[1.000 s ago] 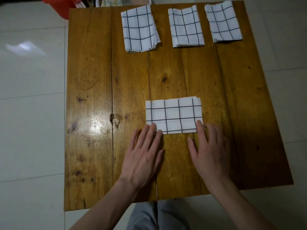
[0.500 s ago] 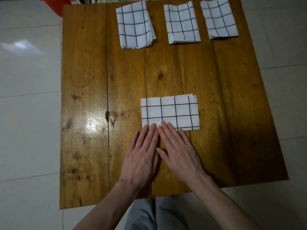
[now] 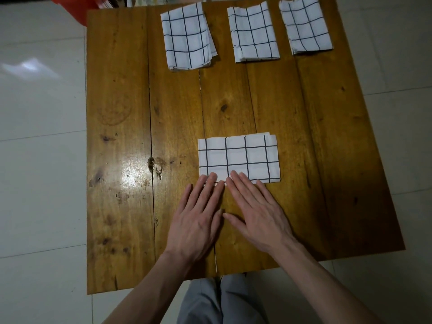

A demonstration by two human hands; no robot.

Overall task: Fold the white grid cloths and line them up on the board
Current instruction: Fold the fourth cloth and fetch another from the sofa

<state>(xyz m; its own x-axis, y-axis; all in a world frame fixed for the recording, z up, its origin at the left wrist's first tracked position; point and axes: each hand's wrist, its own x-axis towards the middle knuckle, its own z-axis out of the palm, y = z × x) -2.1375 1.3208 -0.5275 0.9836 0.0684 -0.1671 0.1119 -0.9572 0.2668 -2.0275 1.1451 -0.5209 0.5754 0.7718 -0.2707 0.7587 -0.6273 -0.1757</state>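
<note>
A folded white grid cloth [image 3: 240,155] lies flat near the middle of the wooden board [image 3: 131,136]. My left hand [image 3: 198,216] and my right hand [image 3: 254,206] rest palm down side by side, fingers spread, fingertips pressing on the cloth's near edge. Neither hand holds anything. Three folded grid cloths sit in a row along the far edge: the left one [image 3: 187,36], the middle one [image 3: 253,32] and the right one [image 3: 306,26].
The board stands on a pale tiled floor [image 3: 39,160]. A red container [image 3: 77,5] sits beyond the far left corner. My grey trousers [image 3: 219,302] show below the board's near edge.
My right hand slid left along the cloth's near edge, from its right corner to beside my left hand. The left hand stayed in place.
</note>
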